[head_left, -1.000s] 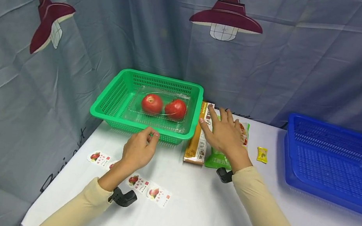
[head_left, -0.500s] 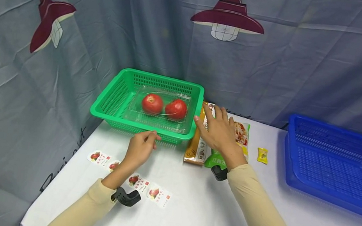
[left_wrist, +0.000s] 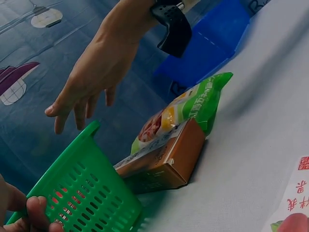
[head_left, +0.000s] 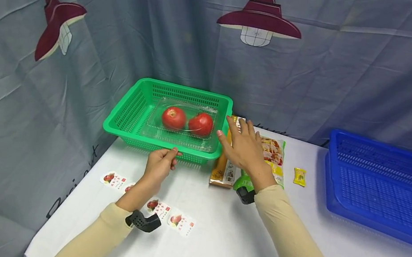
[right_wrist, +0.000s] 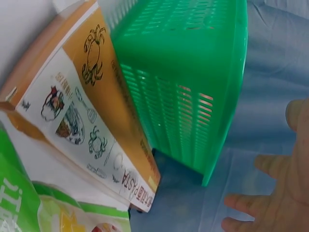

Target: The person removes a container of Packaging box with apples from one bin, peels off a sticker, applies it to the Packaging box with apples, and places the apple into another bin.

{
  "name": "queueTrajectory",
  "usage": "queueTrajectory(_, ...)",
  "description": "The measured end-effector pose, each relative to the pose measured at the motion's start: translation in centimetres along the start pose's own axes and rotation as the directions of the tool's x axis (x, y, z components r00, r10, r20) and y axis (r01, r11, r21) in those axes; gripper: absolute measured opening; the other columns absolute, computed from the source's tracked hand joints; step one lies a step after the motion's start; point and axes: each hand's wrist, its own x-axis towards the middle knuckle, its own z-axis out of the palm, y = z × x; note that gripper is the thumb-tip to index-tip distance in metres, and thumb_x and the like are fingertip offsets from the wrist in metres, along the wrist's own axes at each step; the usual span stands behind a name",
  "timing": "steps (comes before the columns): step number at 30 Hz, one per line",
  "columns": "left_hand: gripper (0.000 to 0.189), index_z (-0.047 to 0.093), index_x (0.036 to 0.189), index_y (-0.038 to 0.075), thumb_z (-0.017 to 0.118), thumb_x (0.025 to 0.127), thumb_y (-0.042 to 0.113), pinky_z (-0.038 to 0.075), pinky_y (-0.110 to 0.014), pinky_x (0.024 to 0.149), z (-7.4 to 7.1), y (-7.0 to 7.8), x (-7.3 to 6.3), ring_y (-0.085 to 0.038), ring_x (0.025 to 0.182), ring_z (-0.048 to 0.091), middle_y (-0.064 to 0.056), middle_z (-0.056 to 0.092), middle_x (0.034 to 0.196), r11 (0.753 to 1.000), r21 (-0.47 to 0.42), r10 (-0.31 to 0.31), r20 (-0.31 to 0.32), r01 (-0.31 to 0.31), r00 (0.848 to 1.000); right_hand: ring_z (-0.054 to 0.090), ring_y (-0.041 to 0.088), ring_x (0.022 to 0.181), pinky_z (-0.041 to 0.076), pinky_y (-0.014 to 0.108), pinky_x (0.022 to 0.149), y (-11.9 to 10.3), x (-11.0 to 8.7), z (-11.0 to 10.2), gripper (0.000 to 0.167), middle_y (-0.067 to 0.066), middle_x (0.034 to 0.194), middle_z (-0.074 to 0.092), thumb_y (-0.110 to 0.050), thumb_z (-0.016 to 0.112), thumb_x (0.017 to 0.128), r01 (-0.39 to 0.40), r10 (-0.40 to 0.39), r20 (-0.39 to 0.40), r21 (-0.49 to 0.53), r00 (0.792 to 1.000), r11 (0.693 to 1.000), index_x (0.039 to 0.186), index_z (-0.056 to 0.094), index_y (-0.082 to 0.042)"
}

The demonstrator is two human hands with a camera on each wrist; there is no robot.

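Note:
My left hand (head_left: 159,167) pinches the near rim of a green basket (head_left: 133,136), its fingers (left_wrist: 36,209) curled over the edge in the left wrist view. Inside the basket lies a clear plastic box (head_left: 151,126), with two red round fruits, like tomatoes or pomegranates, showing through it; one red fruit (head_left: 173,118) is on the left. My right hand (head_left: 244,150), fingers spread, hovers just off the basket's right rim and holds nothing. Below it, a brown-and-white pasta box (right_wrist: 104,116) stands beside the basket. A green food bag (head_left: 272,157) lies right of that box.
A small yellow packet (head_left: 299,177) lies right of the bag. Further right stands a blue basket (head_left: 378,187). Fruit labels (head_left: 180,222) lie in a row on the white table (head_left: 211,246), near my left wrist. Grey-blue curtains (head_left: 302,81) hang behind.
My right hand has moved left, from over the bag and pasta box towards the green basket's right rim. My left hand has shifted slightly right and now pinches the near rim.

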Motion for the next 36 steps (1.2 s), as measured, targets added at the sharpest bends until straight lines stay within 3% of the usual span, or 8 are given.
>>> queueTrajectory(14,0.039,0.066,0.107,-0.008,0.051,0.104,0.029,0.032,-0.021,0.049,-0.2,0.0,0.1,-0.018,0.064,0.050,-0.007,0.055,0.074,1.000,0.009,-0.019,0.021,0.018,1.000,0.005,0.040,0.147,0.011,0.062,0.112,-1.6,0.9,1.0,0.071,0.019,0.159,0.018,-0.064,0.025,0.100,0.019,-0.019,0.018,0.022,1.000,1.000,0.159,0.018,-0.026)
queueTrajectory(22,0.039,0.066,0.107,-0.008,0.052,0.103,0.029,0.033,-0.021,0.049,-0.2,-0.1,0.2,-0.017,0.064,0.050,-0.009,0.056,0.074,1.000,0.008,-0.018,0.022,0.018,1.000,0.014,0.041,0.145,0.016,0.062,0.111,-2.9,1.5,1.6,0.070,0.020,0.155,0.027,-0.062,0.026,0.101,0.046,-0.046,0.008,-0.004,0.999,0.999,0.158,0.021,-0.022)
queueTrajectory(28,0.036,0.067,0.107,-0.007,0.053,0.103,0.026,0.033,-0.021,0.048,-0.1,0.0,0.1,-0.017,0.063,0.050,-0.009,0.056,0.074,1.000,0.000,-0.019,0.005,0.019,1.000,0.014,0.043,0.145,0.016,0.061,0.112,-3.8,2.1,2.0,0.068,0.020,0.154,0.028,-0.060,0.030,0.101,0.055,-0.055,0.004,0.040,0.998,0.998,0.157,0.023,-0.023)
queueTrajectory(36,0.038,0.067,0.108,-0.009,0.053,0.103,0.026,0.033,-0.021,0.048,0.0,0.0,0.1,-0.015,0.062,0.050,-0.002,0.053,0.070,1.000,0.001,-0.002,0.000,0.002,1.000,0.019,0.043,0.143,0.019,0.056,0.113,-5.2,2.9,2.7,0.067,0.023,0.153,0.029,-0.058,0.033,0.101,0.056,-0.057,0.007,0.091,0.998,0.994,0.157,0.022,-0.022)
